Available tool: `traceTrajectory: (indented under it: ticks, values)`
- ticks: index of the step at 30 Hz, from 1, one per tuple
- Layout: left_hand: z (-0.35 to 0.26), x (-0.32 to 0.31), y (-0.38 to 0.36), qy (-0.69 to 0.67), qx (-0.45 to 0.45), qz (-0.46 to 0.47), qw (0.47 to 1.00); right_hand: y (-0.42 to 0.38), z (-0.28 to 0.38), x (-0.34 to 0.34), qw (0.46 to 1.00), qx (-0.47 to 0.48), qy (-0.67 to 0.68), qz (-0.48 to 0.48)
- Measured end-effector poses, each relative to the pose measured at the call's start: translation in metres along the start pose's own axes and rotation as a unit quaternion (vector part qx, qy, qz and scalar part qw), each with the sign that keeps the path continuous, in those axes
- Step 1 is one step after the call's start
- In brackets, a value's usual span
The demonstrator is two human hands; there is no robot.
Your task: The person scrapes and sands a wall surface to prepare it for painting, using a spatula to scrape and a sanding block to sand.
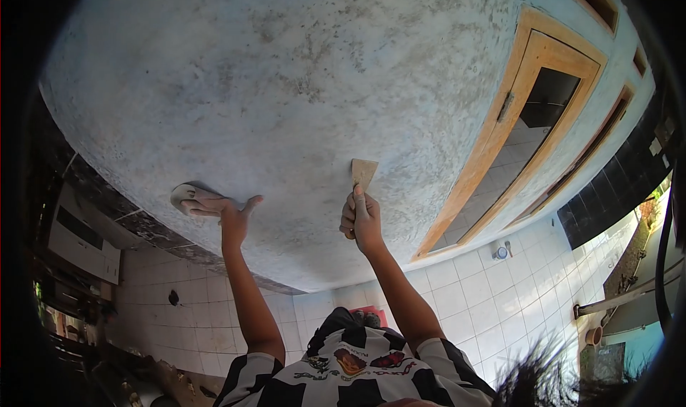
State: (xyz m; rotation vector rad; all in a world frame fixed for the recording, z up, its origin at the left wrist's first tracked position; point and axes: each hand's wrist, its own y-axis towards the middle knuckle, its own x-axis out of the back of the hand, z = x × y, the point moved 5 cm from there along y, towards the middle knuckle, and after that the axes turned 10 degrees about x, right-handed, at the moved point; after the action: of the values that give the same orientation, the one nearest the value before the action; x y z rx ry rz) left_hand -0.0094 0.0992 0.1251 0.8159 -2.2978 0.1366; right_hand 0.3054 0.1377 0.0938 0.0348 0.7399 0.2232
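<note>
My right hand point(364, 222) is closed around the handle of a putty knife point(364, 171). Its wide, flat blade points up close to the patchy pale blue-grey wall point(286, 114); whether the edge touches the wall is hard to see. To the left, my left hand point(234, 220) presses a grey folded sheet point(184, 192), which looks like sandpaper, against the same wall. The fingers lie over the sheet and the thumb sticks out to the side. Dark, rough blotches mark the wall above both hands.
A wooden-framed window point(514, 121) is set in the wall at right. On the white tiled floor point(464, 293) stand a small container point(500, 252) and a brush-like tool point(508, 247). Something red point(371, 314) lies by my feet. A white cabinet point(82, 239) stands at far left.
</note>
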Motion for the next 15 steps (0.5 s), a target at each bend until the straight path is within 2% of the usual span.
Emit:
traceTrajectory:
  ticks: [2,4,6,8,12,15]
  values:
    - [-0.017,0.004,-0.009,-0.042,-0.051,0.003,0.998,-0.003,-0.004,0.005,1.000,0.003,-0.027,-0.001]
    - [0.010,-0.003,0.001,-0.015,-0.036,-0.018,0.999,-0.008,-0.024,0.012,0.998,-0.003,-0.062,-0.002]
    - [-0.001,0.002,0.001,0.008,-0.027,-0.041,0.999,-0.004,-0.018,0.007,0.995,-0.001,-0.098,-0.001]
    - [-0.007,0.003,-0.007,-0.012,0.014,0.026,0.999,-0.002,-0.007,0.006,0.995,-0.016,-0.096,0.001]
    - [-0.008,0.002,-0.010,0.010,0.011,0.015,1.000,-0.007,-0.006,0.012,0.994,-0.015,-0.111,-0.002]
    - [-0.019,0.003,-0.014,-0.024,-0.017,-0.014,0.999,-0.008,-0.017,0.018,0.993,-0.026,-0.111,-0.012]
